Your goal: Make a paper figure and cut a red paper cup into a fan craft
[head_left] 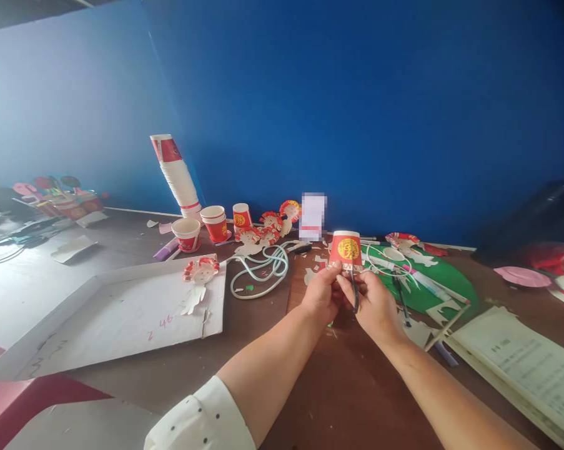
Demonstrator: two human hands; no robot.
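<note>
Item one: paper cup (339, 245), red with a gold emblem, white end upward and the wider end downward, a zigzag band along its lower part. Location: held above the brown desk (263, 362), toward the far edge and right of the cable.

Left hand (323, 292): thumb and fingers pinching the cup at its lower edge. Sleeve (202, 417) on this arm white with dark dots.

Right hand (374, 304): fingers curled around the dark handles of a pair of scissors (355, 295), its upper end at the cup's lower edge. How far its blades are parted cannot be told.

Along the desk's far edge, left to right: leaning tall stack of cups (178, 178); upright red-and-white cup (187, 236), a purple marker (165, 251) beside it; nested cups (213, 224); upturned cup (242, 216); group of red-fringed paper cutouts (268, 236); a white upright item, blurred (313, 215).

Nearer than these: coiled pale cable (262, 289); left of it, white cardboard piece (117, 315) with pink writing, one fringed cutout (200, 271) lying by its far right corner.

Right of the hands: green sheet (455, 284) near the far edge, bearing a pink-and-white marker (425, 281); pink oval piece (522, 277) farther right; printed booklet (520, 359), nearer the desk's front.
</note>
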